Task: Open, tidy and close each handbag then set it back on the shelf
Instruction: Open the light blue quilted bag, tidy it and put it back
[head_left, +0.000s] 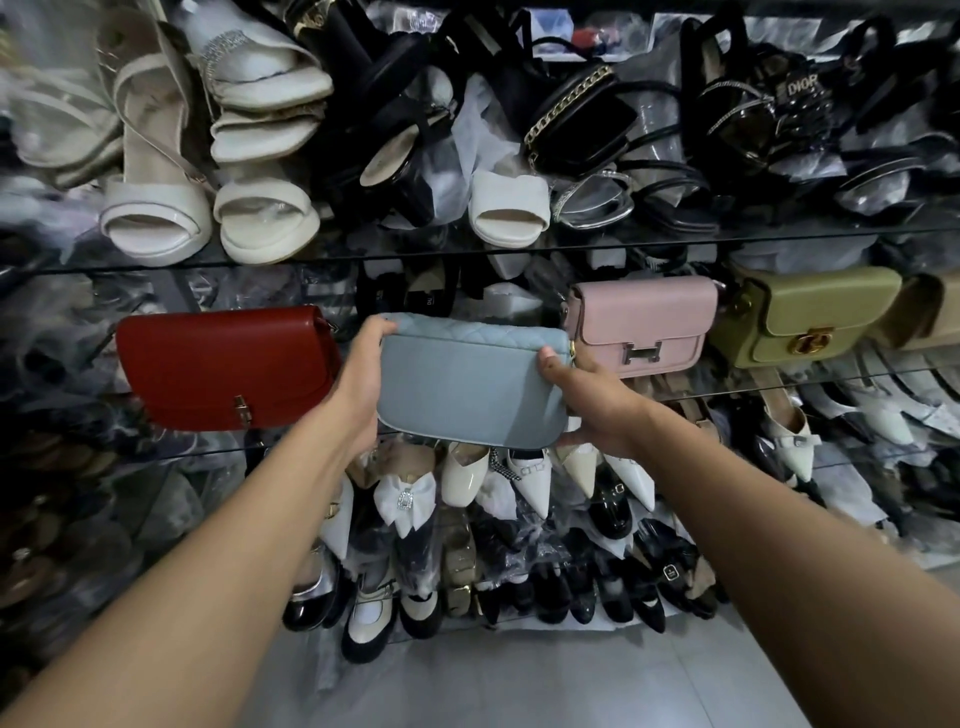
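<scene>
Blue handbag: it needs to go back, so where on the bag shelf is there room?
One gap: between the red handbag and the pink handbag, right behind the blue handbag. Right of pink, the olive handbag crowds close; shoes pack the other shelves.

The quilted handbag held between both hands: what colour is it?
Pale blue; the quilted handbag shows best in the head view.

One head-worn camera looks forward and down (wide-angle, so the edges bow) from close in front of the glass shelves (675, 240), floor (519, 686) at the bottom.
</scene>
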